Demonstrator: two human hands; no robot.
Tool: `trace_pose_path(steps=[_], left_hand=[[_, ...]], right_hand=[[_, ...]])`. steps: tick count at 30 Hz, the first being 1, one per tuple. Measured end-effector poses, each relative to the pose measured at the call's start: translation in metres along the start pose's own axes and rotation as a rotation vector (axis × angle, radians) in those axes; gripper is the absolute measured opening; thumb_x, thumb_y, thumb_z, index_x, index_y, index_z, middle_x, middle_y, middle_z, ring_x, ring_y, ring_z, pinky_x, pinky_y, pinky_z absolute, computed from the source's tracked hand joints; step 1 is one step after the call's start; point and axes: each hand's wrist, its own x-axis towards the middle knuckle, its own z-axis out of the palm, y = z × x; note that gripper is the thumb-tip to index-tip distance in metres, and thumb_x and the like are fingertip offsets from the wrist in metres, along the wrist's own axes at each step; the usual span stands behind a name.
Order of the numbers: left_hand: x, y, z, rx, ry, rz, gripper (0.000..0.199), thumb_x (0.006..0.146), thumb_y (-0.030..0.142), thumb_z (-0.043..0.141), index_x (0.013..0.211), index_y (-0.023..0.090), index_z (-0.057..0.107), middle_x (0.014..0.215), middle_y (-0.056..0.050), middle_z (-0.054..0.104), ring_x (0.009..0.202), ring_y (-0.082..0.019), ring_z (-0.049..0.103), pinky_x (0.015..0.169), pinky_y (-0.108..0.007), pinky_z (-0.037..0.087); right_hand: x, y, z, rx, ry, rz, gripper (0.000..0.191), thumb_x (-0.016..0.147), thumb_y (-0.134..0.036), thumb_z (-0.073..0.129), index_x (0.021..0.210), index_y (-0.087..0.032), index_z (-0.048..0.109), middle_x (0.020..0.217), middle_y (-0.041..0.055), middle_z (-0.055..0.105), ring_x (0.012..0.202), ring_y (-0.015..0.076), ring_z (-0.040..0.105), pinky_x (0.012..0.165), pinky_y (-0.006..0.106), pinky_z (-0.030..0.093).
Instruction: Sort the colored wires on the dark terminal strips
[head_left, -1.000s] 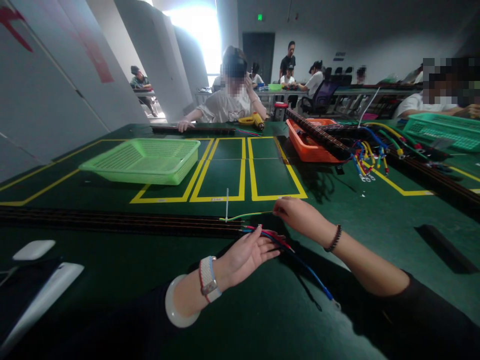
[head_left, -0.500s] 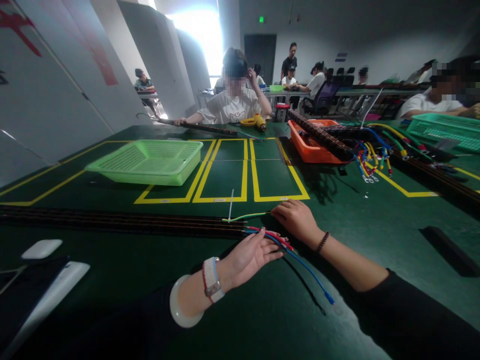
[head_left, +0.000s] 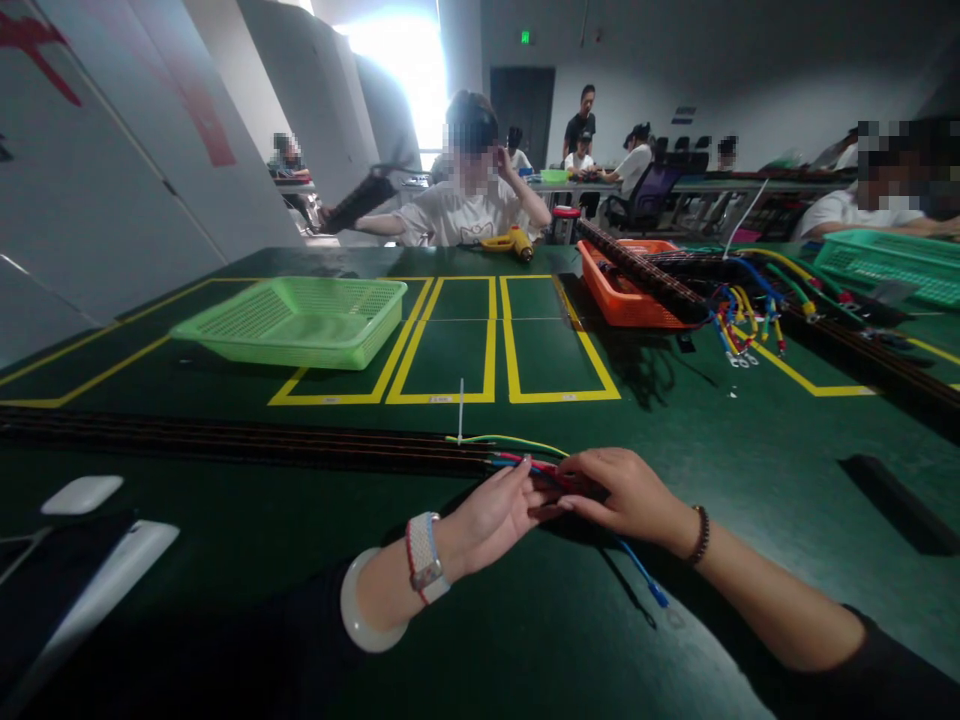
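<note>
Palm up, my left hand (head_left: 495, 515) is closed lightly round red wires (head_left: 541, 466) and a blue wire (head_left: 637, 565), thumb on top and fingers underneath. My right hand (head_left: 634, 495) is closed over the same wires at the left fingertips; a green-yellow wire (head_left: 517, 439) runs in under its fingers. Exactly which wires it grips is hidden. The wires come out of a long dark cable bundle (head_left: 247, 442) lying to the left, with a white cable tie (head_left: 461, 408) standing up near its end. A blue-sleeved ring terminal (head_left: 660, 594) tips the blue wire.
A light green basket (head_left: 300, 325) stands beyond the bundle. Farther right are an orange basket (head_left: 600, 285), lugged wires (head_left: 742, 320) and a teal basket (head_left: 892, 265). A black strip (head_left: 896, 503) lies at right. Opposite, a person (head_left: 469, 205) sits behind a yellow heat gun (head_left: 514, 243).
My right hand has come nearer and closed over the wires beside my left hand, bringing the green-yellow wire down. My left hand stays put. The person opposite has raised a dark bundle.
</note>
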Motion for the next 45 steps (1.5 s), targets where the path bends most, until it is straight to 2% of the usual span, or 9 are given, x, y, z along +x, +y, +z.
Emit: trace_pose_path(steps=[5, 12, 18, 26, 29, 32, 35, 40, 45], left_hand=[[0.0, 0.001, 0.001, 0.037, 0.017, -0.011, 0.031, 0.093, 0.031, 0.04, 0.106, 0.006, 0.054, 0.113, -0.021, 0.059, 0.105, -0.022, 0.06, 0.102, -0.04, 0.039], [-0.001, 0.0, 0.004, 0.118, 0.06, 0.035, 0.033, 0.095, 0.031, 0.034, 0.101, 0.005, 0.054, 0.1, -0.02, 0.062, 0.095, -0.022, 0.063, 0.093, -0.039, 0.044], [-0.002, 0.0, 0.003, 0.134, 0.106, 0.049, 0.025, 0.093, 0.028, 0.038, 0.091, 0.009, 0.055, 0.077, -0.008, 0.059, 0.073, -0.015, 0.06, 0.081, -0.033, 0.047], [-0.005, 0.003, 0.006, 0.157, 0.113, 0.028, 0.023, 0.093, 0.028, 0.038, 0.09, 0.011, 0.054, 0.079, -0.006, 0.058, 0.073, -0.014, 0.057, 0.078, -0.031, 0.046], [-0.005, 0.004, 0.007, 0.158, 0.107, 0.026, 0.024, 0.094, 0.028, 0.037, 0.091, 0.011, 0.053, 0.08, -0.006, 0.058, 0.074, -0.014, 0.058, 0.078, -0.031, 0.046], [-0.003, 0.003, 0.004, 0.121, 0.09, 0.037, 0.022, 0.093, 0.027, 0.039, 0.092, 0.011, 0.053, 0.086, -0.009, 0.06, 0.079, -0.015, 0.06, 0.075, -0.029, 0.046], [-0.001, 0.003, 0.003, 0.089, 0.078, -0.01, 0.02, 0.093, 0.028, 0.042, 0.093, 0.012, 0.053, 0.094, -0.011, 0.062, 0.079, -0.015, 0.061, 0.068, -0.026, 0.046], [0.002, 0.002, 0.002, 0.012, 0.082, 0.008, 0.016, 0.092, 0.026, 0.044, 0.096, 0.013, 0.053, 0.102, -0.012, 0.062, 0.088, -0.015, 0.062, 0.077, -0.028, 0.048], [0.002, 0.002, 0.003, 0.004, 0.043, 0.03, 0.019, 0.093, 0.024, 0.043, 0.104, 0.011, 0.049, 0.11, -0.017, 0.061, 0.101, -0.019, 0.061, 0.095, -0.035, 0.043]], right_hand=[[-0.002, 0.002, 0.002, 0.062, -0.05, 0.036, 0.032, 0.09, -0.023, 0.049, 0.121, -0.021, 0.058, 0.097, 0.0046, 0.065, 0.083, 0.0095, 0.061, 0.074, 0.021, 0.045], [0.006, 0.016, 0.009, 0.043, 0.102, 0.2, 0.02, 0.092, -0.024, 0.05, 0.1, -0.017, 0.066, 0.09, 0.0045, 0.064, 0.081, 0.0111, 0.06, 0.072, 0.022, 0.046], [0.018, 0.021, 0.015, -0.121, 0.193, 0.262, 0.018, 0.091, -0.025, 0.052, 0.083, -0.013, 0.063, 0.082, 0.0041, 0.06, 0.076, 0.0116, 0.056, 0.071, 0.023, 0.043], [0.008, 0.015, 0.023, -0.201, 0.151, 0.159, 0.017, 0.09, -0.02, 0.049, 0.085, -0.012, 0.062, 0.079, 0.0054, 0.058, 0.074, 0.0123, 0.053, 0.068, 0.023, 0.042], [0.006, 0.011, 0.018, -0.17, 0.229, 0.143, 0.018, 0.092, -0.023, 0.048, 0.092, -0.013, 0.063, 0.082, 0.0063, 0.057, 0.077, 0.0132, 0.053, 0.07, 0.024, 0.042], [0.001, 0.001, 0.01, -0.075, 0.287, -0.039, 0.019, 0.092, -0.028, 0.049, 0.092, -0.014, 0.062, 0.082, 0.0063, 0.058, 0.077, 0.0126, 0.052, 0.071, 0.024, 0.042], [-0.004, -0.014, 0.004, 0.114, 0.156, -0.147, 0.019, 0.092, -0.033, 0.05, 0.089, -0.015, 0.058, 0.078, 0.0031, 0.06, 0.071, 0.0105, 0.054, 0.067, 0.022, 0.042], [-0.004, -0.03, 0.009, 0.387, -0.107, 0.277, 0.032, 0.082, -0.033, 0.061, 0.106, -0.015, 0.05, 0.076, -0.0003, 0.06, 0.063, 0.0085, 0.054, 0.055, 0.018, 0.039], [-0.002, -0.023, 0.012, 0.361, -0.109, 0.311, 0.049, 0.079, -0.013, 0.054, 0.127, -0.018, 0.047, 0.081, 0.0003, 0.062, 0.07, 0.0093, 0.058, 0.063, 0.019, 0.043]])
